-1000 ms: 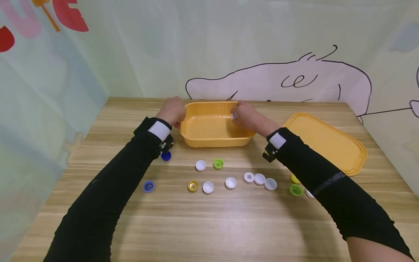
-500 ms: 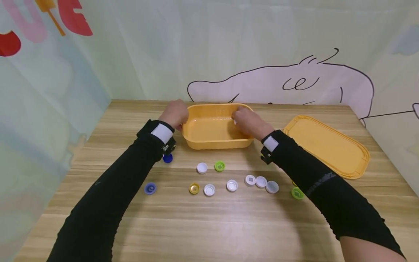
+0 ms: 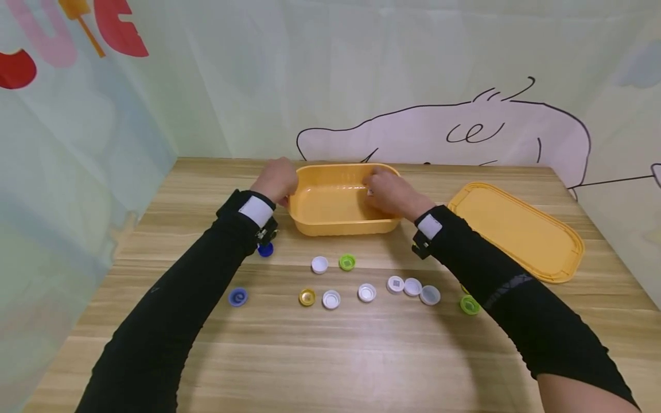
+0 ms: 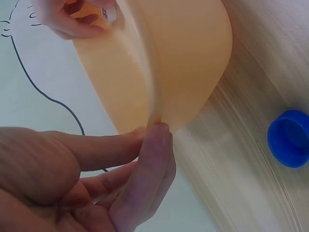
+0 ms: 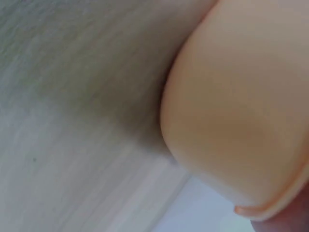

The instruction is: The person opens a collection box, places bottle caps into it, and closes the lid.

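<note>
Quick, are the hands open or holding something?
Left hand: closed, pinching the yellow tub by its rim.
Right hand: closed, apparently pinching a small white object.

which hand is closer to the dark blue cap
Left. The left hand grips the left end of the yellow tub, just beyond the dark blue cap; the right hand is at the tub's right end, farther away.

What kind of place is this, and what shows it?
Probably a staged recording corner: a wood-grain table with a cartoon-printed sheet behind it, and a small camera strapped at the wrist of a black sleeve.
</note>
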{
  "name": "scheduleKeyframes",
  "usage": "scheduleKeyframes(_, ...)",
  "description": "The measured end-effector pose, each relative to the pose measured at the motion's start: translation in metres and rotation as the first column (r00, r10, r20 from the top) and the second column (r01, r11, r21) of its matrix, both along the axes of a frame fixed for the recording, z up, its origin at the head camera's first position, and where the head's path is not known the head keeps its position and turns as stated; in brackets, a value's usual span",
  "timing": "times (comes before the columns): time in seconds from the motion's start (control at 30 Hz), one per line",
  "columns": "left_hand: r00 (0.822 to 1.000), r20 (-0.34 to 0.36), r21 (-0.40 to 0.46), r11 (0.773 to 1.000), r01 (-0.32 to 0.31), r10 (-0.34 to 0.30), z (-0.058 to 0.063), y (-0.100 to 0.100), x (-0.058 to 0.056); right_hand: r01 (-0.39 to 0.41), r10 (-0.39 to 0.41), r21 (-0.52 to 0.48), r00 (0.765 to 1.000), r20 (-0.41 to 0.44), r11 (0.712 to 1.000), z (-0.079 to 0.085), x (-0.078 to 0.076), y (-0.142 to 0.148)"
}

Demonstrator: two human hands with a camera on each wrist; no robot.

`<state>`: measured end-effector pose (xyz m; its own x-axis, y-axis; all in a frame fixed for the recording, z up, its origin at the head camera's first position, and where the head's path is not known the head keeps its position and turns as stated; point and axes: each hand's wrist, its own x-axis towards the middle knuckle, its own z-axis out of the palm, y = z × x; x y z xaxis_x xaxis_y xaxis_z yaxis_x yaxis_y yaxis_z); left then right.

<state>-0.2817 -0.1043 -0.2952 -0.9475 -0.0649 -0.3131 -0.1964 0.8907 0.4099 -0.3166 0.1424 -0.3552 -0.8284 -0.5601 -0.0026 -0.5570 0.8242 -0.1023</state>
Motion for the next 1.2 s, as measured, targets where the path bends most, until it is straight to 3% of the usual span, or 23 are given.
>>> scheduleKeyframes(0.17, 1.0, 0.002, 0.006, 1.0, 0.004, -0.004, 0.0, 0.0, -0.001, 0.002, -0.002, -0.064, 1.0, 0.008, 0.998, 0.012, 0.006, 0.006)
scheduleKeyframes(0.5, 1.0, 0.001, 0.0, 1.0, 0.022, -0.022, -0.001, 0.0, -0.005, 0.041, -0.038, -0.049, 0.998, 0.058, 0.998, 0.038, 0.026, 0.028)
scheduleKeyframes(0.87, 1.0, -0.003, 0.075, 0.997, 0.01, -0.01, 0.0, -0.011, -0.006, 0.078, -0.076, -0.038, 0.996, 0.052, 0.996, 0.077, 0.067, 0.064)
scheduleKeyframes(1.2, 1.0, 0.009, 0.044, 0.999, 0.028, -0.028, 0.004, -0.012, -0.008, 0.155, -0.154, -0.009, 0.984, 0.085, 0.988, 0.095, 0.107, 0.109)
